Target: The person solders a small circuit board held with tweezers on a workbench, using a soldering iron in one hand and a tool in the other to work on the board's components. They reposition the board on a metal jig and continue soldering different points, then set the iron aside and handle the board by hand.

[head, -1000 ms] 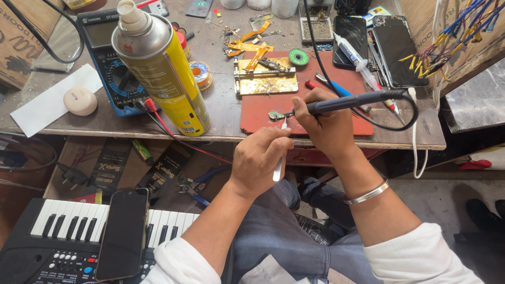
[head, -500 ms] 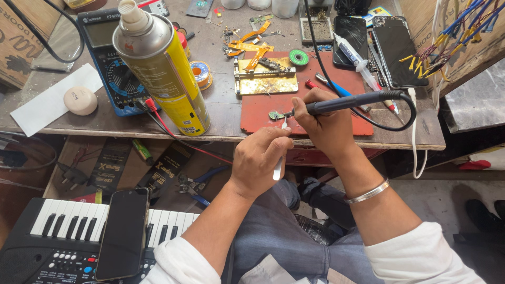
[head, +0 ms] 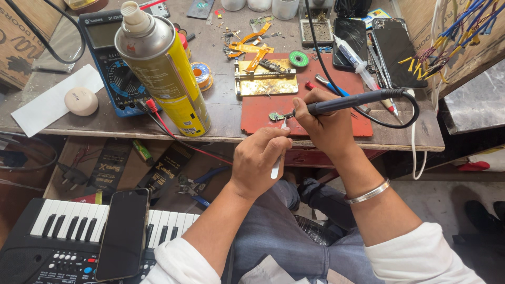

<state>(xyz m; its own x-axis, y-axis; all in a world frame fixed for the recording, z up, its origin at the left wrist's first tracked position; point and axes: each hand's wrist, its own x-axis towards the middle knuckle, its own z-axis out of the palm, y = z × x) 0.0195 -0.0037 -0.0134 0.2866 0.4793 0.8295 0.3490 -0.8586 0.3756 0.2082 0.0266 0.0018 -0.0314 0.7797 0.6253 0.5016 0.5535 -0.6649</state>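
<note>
your right hand [head: 326,123] is up at the front edge of the bench, wrist bent, fingers wrapped tight round the black soldering iron [head: 357,100], its tip angled down and left. your left hand [head: 260,158] sits just below and beside it, forearm rising from your lap, fingers pinched shut on silver tweezers [head: 278,160] whose points poke up past your knuckles. compared with half a second back, nothing to call: both hands hold the same spots, iron at the same slant, tweezers at the same tilt. the small green circuit board [head: 276,116] lies on the red mat [head: 310,105] near its front left corner, right at the iron's tip and the tweezer points, just ahead of your left knuckles and just left of your right thumb. the tall yellow spray can [head: 165,73] stands well to the left, with the multimeter [head: 113,58] behind it. down on the lower shelf, a phone [head: 123,234] rests across the keyboard [head: 63,226].
</note>
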